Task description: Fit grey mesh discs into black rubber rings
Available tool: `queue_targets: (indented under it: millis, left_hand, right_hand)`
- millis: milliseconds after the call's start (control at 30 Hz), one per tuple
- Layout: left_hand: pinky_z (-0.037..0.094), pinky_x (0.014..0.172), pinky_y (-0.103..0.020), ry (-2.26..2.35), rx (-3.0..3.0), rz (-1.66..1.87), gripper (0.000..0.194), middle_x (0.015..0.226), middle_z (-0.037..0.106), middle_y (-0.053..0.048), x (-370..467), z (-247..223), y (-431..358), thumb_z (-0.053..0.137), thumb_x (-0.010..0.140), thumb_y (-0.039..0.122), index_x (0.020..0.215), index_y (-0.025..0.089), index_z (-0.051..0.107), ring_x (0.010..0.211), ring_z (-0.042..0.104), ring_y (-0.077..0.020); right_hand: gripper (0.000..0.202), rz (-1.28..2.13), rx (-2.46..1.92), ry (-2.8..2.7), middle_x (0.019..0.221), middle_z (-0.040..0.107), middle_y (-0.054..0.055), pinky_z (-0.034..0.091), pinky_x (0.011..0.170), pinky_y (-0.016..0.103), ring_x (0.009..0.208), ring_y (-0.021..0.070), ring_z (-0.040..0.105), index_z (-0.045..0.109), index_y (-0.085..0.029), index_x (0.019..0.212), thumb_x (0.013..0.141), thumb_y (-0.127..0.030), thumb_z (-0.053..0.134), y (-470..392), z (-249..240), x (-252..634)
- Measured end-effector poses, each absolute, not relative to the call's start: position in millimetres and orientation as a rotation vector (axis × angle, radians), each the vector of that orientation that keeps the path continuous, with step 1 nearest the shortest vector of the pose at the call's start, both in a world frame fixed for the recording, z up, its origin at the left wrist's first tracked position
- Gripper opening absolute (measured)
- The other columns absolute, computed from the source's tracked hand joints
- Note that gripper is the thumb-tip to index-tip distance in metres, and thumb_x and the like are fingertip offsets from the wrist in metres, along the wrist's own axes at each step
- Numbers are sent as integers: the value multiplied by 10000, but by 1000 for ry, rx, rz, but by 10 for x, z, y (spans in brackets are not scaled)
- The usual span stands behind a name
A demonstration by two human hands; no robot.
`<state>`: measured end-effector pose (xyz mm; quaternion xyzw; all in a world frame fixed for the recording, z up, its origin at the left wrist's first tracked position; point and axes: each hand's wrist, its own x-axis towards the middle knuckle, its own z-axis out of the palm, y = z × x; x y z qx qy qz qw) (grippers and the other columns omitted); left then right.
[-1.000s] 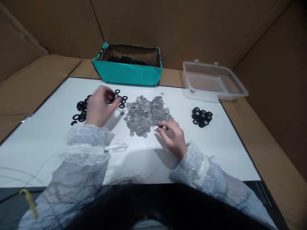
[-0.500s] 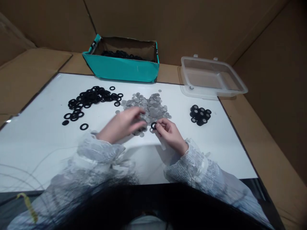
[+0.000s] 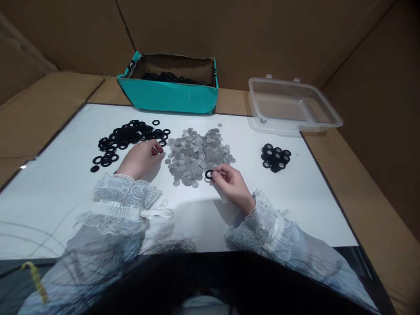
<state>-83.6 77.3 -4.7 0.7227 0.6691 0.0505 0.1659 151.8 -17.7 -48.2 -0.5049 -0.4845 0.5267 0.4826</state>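
My right hand (image 3: 232, 183) pinches a black ring (image 3: 207, 174) between thumb and forefinger, just over the near right edge of a heap of small grey discs (image 3: 193, 157). My left hand (image 3: 139, 159) rests low over the table, between that heap and a pile of black rings (image 3: 126, 134). Its fingers are curled and the tips close together beside a single ring (image 3: 162, 143). Whether something small sits between those fingertips is hard to make out.
A teal box (image 3: 173, 96) holding more black rings stands at the back. Behind on the right is a clear plastic container (image 3: 292, 127). Black rings with grey centres (image 3: 276, 157) are stacked at the right of the white table (image 3: 295, 210). Cardboard walls surround it.
My left hand has moved left from over the grey discs to the near side of the black ring pile, its fingers drawing together. My right hand keeps its ring in almost the same place.
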Motion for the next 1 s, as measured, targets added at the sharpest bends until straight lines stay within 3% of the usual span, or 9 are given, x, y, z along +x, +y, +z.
queue_targets:
  millis: [333, 500, 667, 1000]
  left_hand:
    - [449, 722, -359, 1850, 1967, 302, 160, 798, 633, -80, -842, -40, 773, 546, 700, 328, 800, 206, 519, 794, 604, -263]
    - [491, 588, -302, 1592, 1842, 406, 324, 839, 670, -66, -673, 125, 577, 533, 757, 450, 937, 187, 587, 677, 615, -191]
    - [477, 522, -253, 1190, 1554, 461, 261, 656, 652, -22, -303, 198, 274, 651, 746, 382, 889, 165, 625, 558, 593, -143]
    - [438, 498, -225, 1196, 1583, 466, 289, 571, 601, 22, -145, 81, 166, 678, 748, 362, 938, 151, 626, 531, 566, -126]
  right_hand:
    - [260, 1287, -1244, -1153, 635, 611, 12, 459, 595, 264, 622, 139, 589, 542, -181, 765, 742, -420, 639, -147, -498, 1529]
    - [236, 1339, -1240, -1114, 616, 572, -15, 438, 595, 253, 579, 109, 549, 504, -185, 751, 750, -397, 608, -158, -483, 1500]
    - [193, 1390, -1223, -1128, 603, 539, -31, 398, 559, 238, 548, 96, 499, 461, -199, 734, 777, -352, 570, -181, -451, 1475]
    - [131, 1411, -1200, -1099, 722, 590, -8, 473, 656, 270, 652, 118, 581, 575, -178, 832, 799, -304, 590, -227, -445, 1458]
